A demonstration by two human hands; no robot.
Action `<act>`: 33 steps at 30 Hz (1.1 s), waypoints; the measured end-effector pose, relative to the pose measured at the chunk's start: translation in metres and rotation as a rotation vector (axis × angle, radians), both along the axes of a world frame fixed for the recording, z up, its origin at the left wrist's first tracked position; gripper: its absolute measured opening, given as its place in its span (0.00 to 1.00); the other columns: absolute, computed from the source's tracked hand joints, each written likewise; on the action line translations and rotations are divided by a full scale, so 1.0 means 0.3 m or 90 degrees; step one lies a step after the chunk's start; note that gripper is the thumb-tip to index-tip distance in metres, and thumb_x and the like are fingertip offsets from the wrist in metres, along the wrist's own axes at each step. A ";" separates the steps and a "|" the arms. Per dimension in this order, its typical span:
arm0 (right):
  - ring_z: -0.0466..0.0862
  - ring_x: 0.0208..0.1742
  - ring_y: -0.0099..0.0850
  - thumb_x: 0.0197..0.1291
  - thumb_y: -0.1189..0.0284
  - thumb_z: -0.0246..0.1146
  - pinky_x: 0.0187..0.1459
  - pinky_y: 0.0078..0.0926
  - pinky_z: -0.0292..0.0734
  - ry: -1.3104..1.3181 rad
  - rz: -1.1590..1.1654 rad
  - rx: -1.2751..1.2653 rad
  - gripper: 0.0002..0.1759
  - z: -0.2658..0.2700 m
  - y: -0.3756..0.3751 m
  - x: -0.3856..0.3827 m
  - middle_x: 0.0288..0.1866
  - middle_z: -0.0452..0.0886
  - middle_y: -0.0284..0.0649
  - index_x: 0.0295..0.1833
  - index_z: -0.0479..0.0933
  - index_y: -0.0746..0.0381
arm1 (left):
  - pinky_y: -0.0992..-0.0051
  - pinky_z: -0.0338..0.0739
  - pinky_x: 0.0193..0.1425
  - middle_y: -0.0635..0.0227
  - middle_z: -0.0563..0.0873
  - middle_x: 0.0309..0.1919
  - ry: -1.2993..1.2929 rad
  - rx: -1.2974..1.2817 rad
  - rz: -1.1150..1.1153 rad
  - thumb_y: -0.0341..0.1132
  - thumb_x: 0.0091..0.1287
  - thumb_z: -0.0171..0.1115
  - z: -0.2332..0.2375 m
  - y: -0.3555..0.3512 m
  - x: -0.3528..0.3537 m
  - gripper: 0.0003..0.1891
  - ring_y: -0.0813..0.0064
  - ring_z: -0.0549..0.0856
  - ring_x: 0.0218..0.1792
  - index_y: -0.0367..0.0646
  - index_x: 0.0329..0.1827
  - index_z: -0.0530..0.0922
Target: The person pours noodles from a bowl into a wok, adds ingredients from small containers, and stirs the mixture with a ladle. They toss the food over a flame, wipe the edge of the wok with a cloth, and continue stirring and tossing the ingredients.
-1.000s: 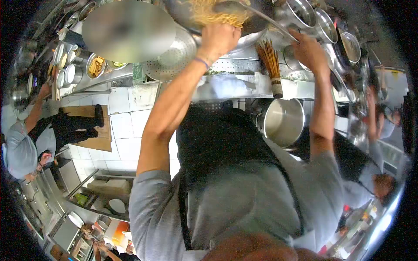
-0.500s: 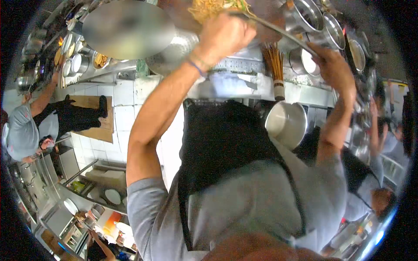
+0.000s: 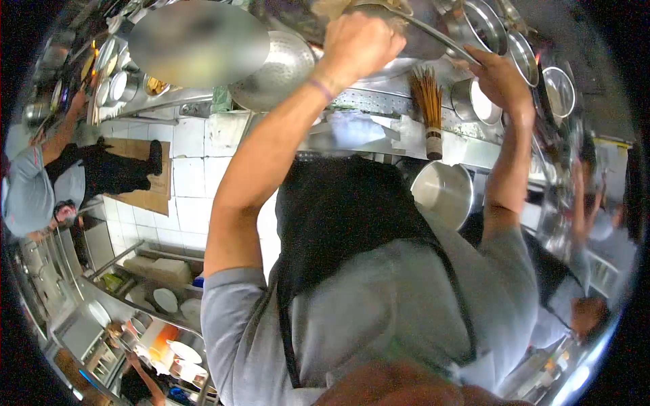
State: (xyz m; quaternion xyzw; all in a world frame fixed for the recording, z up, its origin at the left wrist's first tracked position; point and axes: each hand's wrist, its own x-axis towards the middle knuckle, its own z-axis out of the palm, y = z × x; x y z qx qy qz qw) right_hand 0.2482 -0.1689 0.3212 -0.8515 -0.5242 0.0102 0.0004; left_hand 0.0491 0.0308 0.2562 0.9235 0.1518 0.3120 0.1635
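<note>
My left hand (image 3: 362,46) is closed in a fist at the near edge of a wok (image 3: 423,44); the part it grips is hidden inside the fingers. My right hand (image 3: 500,81) wraps around the long metal handle of a ladle (image 3: 440,35), which slants up and left over the wok. The ladle's head lies at the top edge, just beyond my left fist. Blurred noodles (image 3: 330,8) show beside it, partly cut off by the frame.
A perforated strainer (image 3: 277,74) sits left of my left hand. A bamboo brush (image 3: 428,111) stands on the counter edge. Metal pots (image 3: 477,27) line the right. A large white pot (image 3: 443,193) is below the counter. Co-workers (image 3: 40,183) stand left and right.
My left fist has moved slightly up and right. My right hand has shifted up and left with the ladle. The noodles show less and are blurred at the top edge.
</note>
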 end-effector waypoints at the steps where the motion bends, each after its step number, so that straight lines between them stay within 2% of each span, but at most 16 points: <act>1: 0.84 0.51 0.54 0.65 0.66 0.60 0.53 0.51 0.79 -0.012 -0.025 -0.014 0.23 -0.024 0.027 0.008 0.50 0.84 0.54 0.67 0.75 0.48 | 0.56 0.80 0.27 0.52 0.82 0.17 0.005 -0.004 0.009 0.45 0.63 0.59 -0.016 0.018 0.022 0.19 0.52 0.85 0.20 0.44 0.17 0.84; 2: 0.84 0.52 0.54 0.64 0.68 0.60 0.53 0.52 0.79 -0.047 -0.081 -0.030 0.25 -0.040 0.075 -0.025 0.50 0.84 0.54 0.68 0.74 0.48 | 0.56 0.80 0.27 0.52 0.82 0.17 0.026 -0.035 0.005 0.45 0.64 0.59 -0.046 0.009 0.005 0.19 0.52 0.85 0.21 0.45 0.17 0.84; 5: 0.84 0.52 0.53 0.64 0.69 0.59 0.53 0.52 0.79 -0.019 -0.099 0.060 0.26 -0.152 0.080 0.032 0.51 0.84 0.55 0.69 0.73 0.47 | 0.55 0.81 0.28 0.53 0.83 0.17 0.091 -0.104 -0.024 0.46 0.65 0.59 -0.142 -0.078 -0.092 0.19 0.53 0.85 0.20 0.46 0.19 0.85; 6: 0.84 0.52 0.53 0.64 0.69 0.60 0.53 0.51 0.78 0.004 -0.063 0.113 0.26 -0.122 0.048 0.023 0.51 0.84 0.54 0.68 0.74 0.47 | 0.55 0.81 0.28 0.53 0.83 0.17 0.109 -0.105 -0.039 0.46 0.66 0.58 -0.144 -0.098 -0.143 0.20 0.54 0.85 0.20 0.46 0.19 0.85; 7: 0.83 0.53 0.54 0.65 0.68 0.60 0.54 0.49 0.78 0.010 -0.062 0.084 0.25 -0.084 0.026 0.012 0.53 0.83 0.54 0.69 0.74 0.48 | 0.55 0.81 0.28 0.53 0.83 0.17 0.129 -0.108 -0.054 0.47 0.66 0.58 -0.146 -0.102 -0.169 0.20 0.55 0.85 0.20 0.45 0.20 0.85; 11: 0.82 0.55 0.54 0.66 0.65 0.62 0.54 0.44 0.77 0.052 -0.082 -0.035 0.25 0.024 0.015 -0.050 0.55 0.82 0.54 0.69 0.74 0.50 | 0.55 0.79 0.26 0.54 0.83 0.17 0.047 -0.030 -0.029 0.47 0.64 0.59 0.026 -0.020 -0.062 0.20 0.55 0.85 0.19 0.45 0.21 0.86; 13: 0.82 0.55 0.53 0.67 0.64 0.61 0.54 0.44 0.78 0.005 -0.103 -0.056 0.24 -0.023 0.060 -0.039 0.55 0.82 0.55 0.68 0.74 0.50 | 0.55 0.79 0.26 0.54 0.84 0.18 -0.004 0.015 -0.004 0.48 0.63 0.59 -0.029 0.036 0.025 0.18 0.55 0.85 0.19 0.47 0.21 0.87; 16: 0.83 0.51 0.55 0.66 0.63 0.62 0.51 0.48 0.78 0.018 -0.151 0.022 0.24 -0.138 0.073 -0.048 0.50 0.83 0.56 0.69 0.74 0.48 | 0.55 0.80 0.28 0.54 0.85 0.19 0.077 -0.098 0.000 0.47 0.63 0.59 -0.174 -0.028 -0.022 0.18 0.54 0.86 0.21 0.48 0.21 0.87; 17: 0.84 0.49 0.56 0.66 0.63 0.62 0.50 0.49 0.78 0.020 -0.172 0.051 0.25 -0.156 0.081 -0.042 0.49 0.84 0.56 0.69 0.74 0.47 | 0.49 0.82 0.34 0.51 0.83 0.17 0.082 -0.142 0.005 0.49 0.65 0.56 -0.154 -0.076 -0.081 0.22 0.46 0.85 0.21 0.43 0.18 0.85; 19: 0.84 0.47 0.57 0.66 0.66 0.62 0.49 0.49 0.79 0.004 -0.147 0.054 0.25 -0.134 0.052 -0.058 0.48 0.84 0.57 0.69 0.73 0.46 | 0.49 0.82 0.35 0.52 0.82 0.15 0.068 -0.132 -0.021 0.48 0.65 0.57 -0.196 -0.104 -0.135 0.22 0.47 0.85 0.20 0.44 0.17 0.84; 21: 0.84 0.47 0.57 0.66 0.68 0.62 0.48 0.48 0.79 0.006 -0.123 0.042 0.26 -0.126 -0.014 -0.068 0.48 0.83 0.58 0.70 0.73 0.45 | 0.55 0.81 0.30 0.53 0.84 0.19 0.142 -0.101 -0.016 0.46 0.62 0.60 -0.160 -0.063 -0.107 0.17 0.53 0.86 0.21 0.49 0.20 0.87; 24: 0.84 0.50 0.55 0.66 0.69 0.62 0.51 0.46 0.78 0.043 -0.110 -0.003 0.27 -0.045 -0.048 -0.086 0.49 0.84 0.56 0.71 0.72 0.43 | 0.53 0.78 0.27 0.56 0.83 0.17 0.009 -0.094 0.004 0.47 0.64 0.57 -0.119 0.004 -0.024 0.19 0.53 0.85 0.19 0.51 0.18 0.86; 26: 0.84 0.54 0.52 0.66 0.71 0.61 0.54 0.44 0.77 0.070 -0.183 -0.072 0.27 0.067 -0.032 -0.130 0.53 0.84 0.53 0.70 0.73 0.44 | 0.55 0.80 0.28 0.53 0.82 0.16 -0.024 -0.046 -0.032 0.47 0.62 0.59 -0.036 -0.001 -0.037 0.19 0.50 0.84 0.19 0.46 0.17 0.85; 28: 0.84 0.55 0.52 0.66 0.71 0.61 0.55 0.44 0.77 0.084 -0.155 -0.043 0.26 0.082 -0.039 -0.110 0.54 0.83 0.54 0.70 0.73 0.44 | 0.55 0.80 0.28 0.51 0.81 0.17 0.001 0.007 -0.048 0.46 0.61 0.59 0.034 0.006 -0.036 0.20 0.48 0.83 0.19 0.44 0.17 0.84; 30: 0.82 0.55 0.55 0.66 0.70 0.61 0.56 0.44 0.77 0.056 -0.085 -0.048 0.25 0.050 -0.031 -0.061 0.52 0.82 0.57 0.69 0.74 0.45 | 0.54 0.80 0.31 0.53 0.84 0.19 0.028 -0.041 -0.041 0.46 0.61 0.59 -0.017 0.046 0.005 0.19 0.49 0.84 0.22 0.44 0.19 0.86; 33: 0.83 0.54 0.54 0.66 0.70 0.61 0.56 0.43 0.78 0.004 -0.127 -0.020 0.25 -0.068 0.058 -0.056 0.52 0.83 0.57 0.69 0.75 0.45 | 0.54 0.81 0.32 0.50 0.84 0.19 0.058 -0.087 -0.023 0.46 0.62 0.59 -0.142 0.030 -0.015 0.20 0.49 0.85 0.23 0.43 0.18 0.85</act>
